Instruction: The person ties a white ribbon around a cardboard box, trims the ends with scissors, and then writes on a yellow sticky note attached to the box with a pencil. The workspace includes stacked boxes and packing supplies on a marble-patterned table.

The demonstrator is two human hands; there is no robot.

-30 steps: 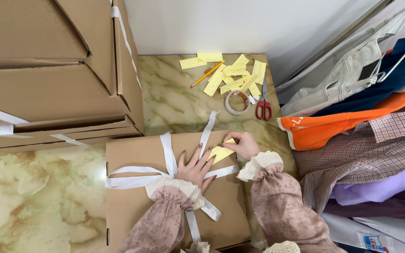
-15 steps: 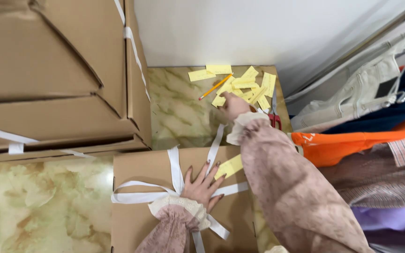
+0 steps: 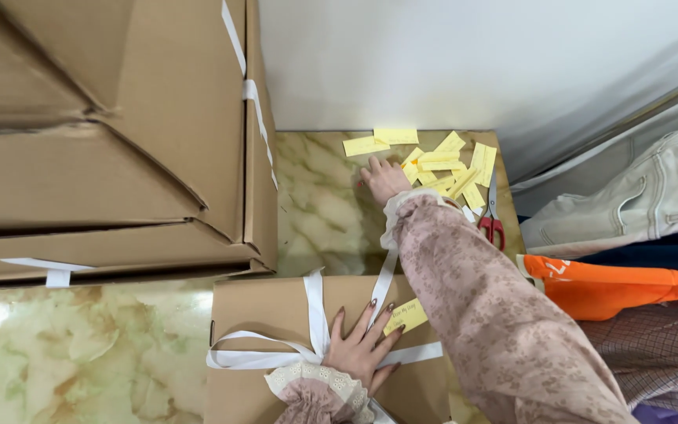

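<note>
**RIBBONED BOX: LABEL SLIP STAGE, RIGHT HAND AT THE SLIP PILE**

**Position of parts.** The small cardboard box (image 3: 268, 314) sits at the 6 o'clock edge of the view on the marbled bench (image 3: 315, 204). A white ribbon (image 3: 314, 310) crosses its top and is knotted near the centre. One yellow slip (image 3: 406, 316) lies on the box top at the 3 o'clock side of the knot, touching the ribbon band.

**Left hand.** The left hand (image 3: 362, 345) lies palm down on the box top. Its fingers (image 3: 339, 323) are spread, pressing on the ribbon crossing, with the fingertips just beside the yellow slip. It pinches nothing.

**Right hand.** The right hand (image 3: 384, 179) is stretched out to 12 o'clock of the box, palm down on the bench. Its fingers are extended and held close together, at the 9 o'clock edge of the pile of yellow slips (image 3: 445, 161). Nothing is visibly pinched.

**Surroundings.** Red-handled scissors (image 3: 492, 224) lie at 4 o'clock of the pile. Large cartons (image 3: 119, 157) stand at 9 o'clock of the bench. Folded garments, one of them orange (image 3: 629, 286), lie at 3 o'clock.

**Step in hand (judgement).** The box appears to be held steady while something is fetched from the pile area.

**Requirement for the next move (judgement).** Any pick-up here calls for a fine fingertip pinch, since the slips are thin, flat and overlapping. The left hand should hold its pressure so the ribbon and the placed slip do not shift.
</note>
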